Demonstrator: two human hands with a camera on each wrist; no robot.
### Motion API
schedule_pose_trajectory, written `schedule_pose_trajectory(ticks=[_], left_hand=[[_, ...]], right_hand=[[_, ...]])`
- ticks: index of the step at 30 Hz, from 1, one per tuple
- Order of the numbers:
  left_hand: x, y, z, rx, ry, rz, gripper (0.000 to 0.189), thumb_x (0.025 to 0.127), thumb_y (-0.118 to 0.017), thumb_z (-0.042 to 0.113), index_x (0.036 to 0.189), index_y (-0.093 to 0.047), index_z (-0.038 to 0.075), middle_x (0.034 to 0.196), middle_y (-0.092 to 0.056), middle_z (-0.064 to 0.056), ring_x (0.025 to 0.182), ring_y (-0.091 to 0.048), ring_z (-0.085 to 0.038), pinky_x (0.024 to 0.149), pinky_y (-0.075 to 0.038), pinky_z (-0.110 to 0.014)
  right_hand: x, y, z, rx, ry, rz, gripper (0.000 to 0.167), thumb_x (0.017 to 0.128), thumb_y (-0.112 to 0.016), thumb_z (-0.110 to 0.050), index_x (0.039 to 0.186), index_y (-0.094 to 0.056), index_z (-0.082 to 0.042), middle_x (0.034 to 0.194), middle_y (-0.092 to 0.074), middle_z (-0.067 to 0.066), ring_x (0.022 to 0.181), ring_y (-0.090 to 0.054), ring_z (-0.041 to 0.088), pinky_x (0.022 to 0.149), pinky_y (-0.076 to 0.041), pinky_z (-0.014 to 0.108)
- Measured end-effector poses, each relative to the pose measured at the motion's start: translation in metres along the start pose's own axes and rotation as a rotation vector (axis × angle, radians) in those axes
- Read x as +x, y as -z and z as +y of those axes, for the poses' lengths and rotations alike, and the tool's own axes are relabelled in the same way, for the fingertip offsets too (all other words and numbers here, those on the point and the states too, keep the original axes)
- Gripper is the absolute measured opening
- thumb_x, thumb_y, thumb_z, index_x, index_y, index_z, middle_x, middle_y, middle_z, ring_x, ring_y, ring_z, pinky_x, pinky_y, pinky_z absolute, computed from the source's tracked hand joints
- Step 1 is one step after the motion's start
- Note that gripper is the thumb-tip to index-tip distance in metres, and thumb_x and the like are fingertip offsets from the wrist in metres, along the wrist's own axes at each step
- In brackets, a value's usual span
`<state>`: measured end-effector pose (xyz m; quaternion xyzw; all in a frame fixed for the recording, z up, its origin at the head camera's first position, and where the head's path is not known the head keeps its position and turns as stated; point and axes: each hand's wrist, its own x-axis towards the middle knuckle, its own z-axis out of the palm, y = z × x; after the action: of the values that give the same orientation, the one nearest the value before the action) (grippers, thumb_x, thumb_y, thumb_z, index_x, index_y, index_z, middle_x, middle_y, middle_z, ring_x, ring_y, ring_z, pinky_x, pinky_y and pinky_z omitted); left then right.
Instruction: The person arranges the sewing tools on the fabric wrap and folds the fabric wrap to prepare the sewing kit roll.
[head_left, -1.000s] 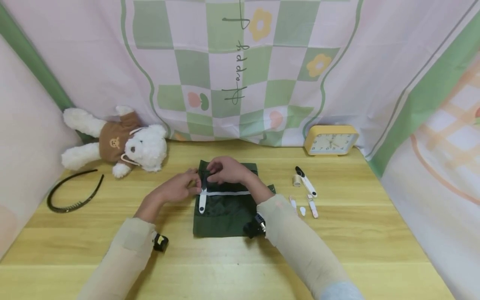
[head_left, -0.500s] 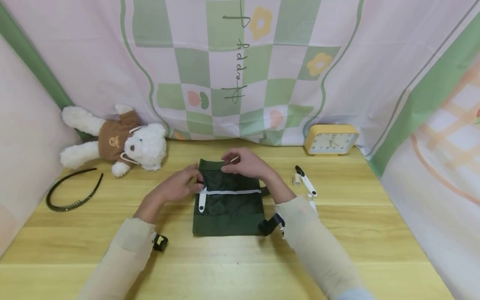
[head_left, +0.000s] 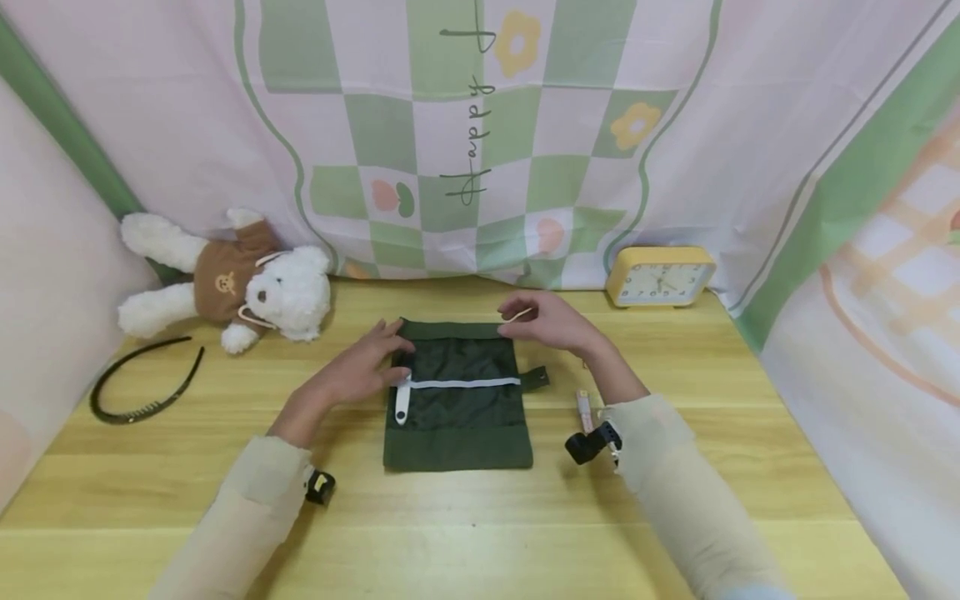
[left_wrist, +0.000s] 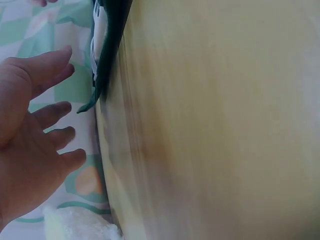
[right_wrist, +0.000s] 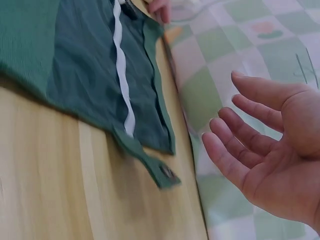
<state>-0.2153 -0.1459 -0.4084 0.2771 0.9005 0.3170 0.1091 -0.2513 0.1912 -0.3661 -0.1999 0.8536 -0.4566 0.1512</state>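
A dark green fabric organizer (head_left: 457, 450) lies spread on the wooden table, a white elastic band (head_left: 465, 384) running across its middle. Under the band's left end sits a slim white-handled tool (head_left: 402, 406); its upper part is hidden by my left hand (head_left: 367, 367). That hand is at the organizer's upper left edge, fingers spread and holding nothing, as the left wrist view confirms. Over the upper right corner hovers my right hand (head_left: 551, 321), its relaxed fingers (right_wrist: 225, 155) holding nothing in the right wrist view. A snap tab (right_wrist: 160, 172) sticks out from the organizer's right side.
A small pale pink item (head_left: 583, 406) lies right of the organizer, partly behind my right wrist camera (head_left: 588, 443). Farther back are a yellow alarm clock (head_left: 662, 279) and a white plush bear (head_left: 225, 283). A black headband (head_left: 146, 408) rests at left.
My right hand has moved right, from the tool at the left edge to the upper right corner. My left hand stays near the tool, its fingers now more spread.
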Motion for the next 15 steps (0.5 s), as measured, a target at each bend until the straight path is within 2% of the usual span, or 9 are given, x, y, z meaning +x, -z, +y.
schedule_pose_trajectory(ticks=[4, 10, 15], left_hand=[[0.001, -0.001, 0.004, 0.018, -0.02, 0.003, 0.038, 0.102, -0.065, 0.019, 0.135, -0.059, 0.001, 0.164, -0.02, -0.026, 0.152, -0.004, -0.046, 0.119, -0.012, -0.062], [0.003, -0.003, 0.009, 0.052, -0.039, -0.026, 0.041, 0.102, -0.063, 0.019, 0.138, -0.057, -0.001, 0.163, -0.021, -0.026, 0.153, -0.006, -0.044, 0.119, -0.011, -0.061], [0.006, -0.004, 0.011, 0.055, -0.022, -0.074, 0.043, 0.103, -0.062, 0.021, 0.14, -0.056, 0.001, 0.164, -0.019, -0.025, 0.153, -0.005, -0.042, 0.119, -0.014, -0.061]], right_hand=[[-0.006, 0.011, 0.007, 0.024, -0.037, 0.016, 0.048, 0.098, -0.071, -0.021, 0.137, -0.057, 0.004, 0.132, -0.059, 0.024, 0.114, -0.061, 0.035, 0.094, -0.051, 0.054], [-0.015, 0.024, 0.015, -0.016, -0.072, 0.057, 0.048, 0.098, -0.071, -0.025, 0.136, -0.058, 0.002, 0.133, -0.059, 0.024, 0.116, -0.06, 0.035, 0.094, -0.052, 0.049], [-0.023, 0.033, 0.022, -0.01, -0.084, 0.076, 0.048, 0.098, -0.07, -0.023, 0.135, -0.057, 0.004, 0.134, -0.058, 0.025, 0.118, -0.059, 0.037, 0.095, -0.051, 0.048]])
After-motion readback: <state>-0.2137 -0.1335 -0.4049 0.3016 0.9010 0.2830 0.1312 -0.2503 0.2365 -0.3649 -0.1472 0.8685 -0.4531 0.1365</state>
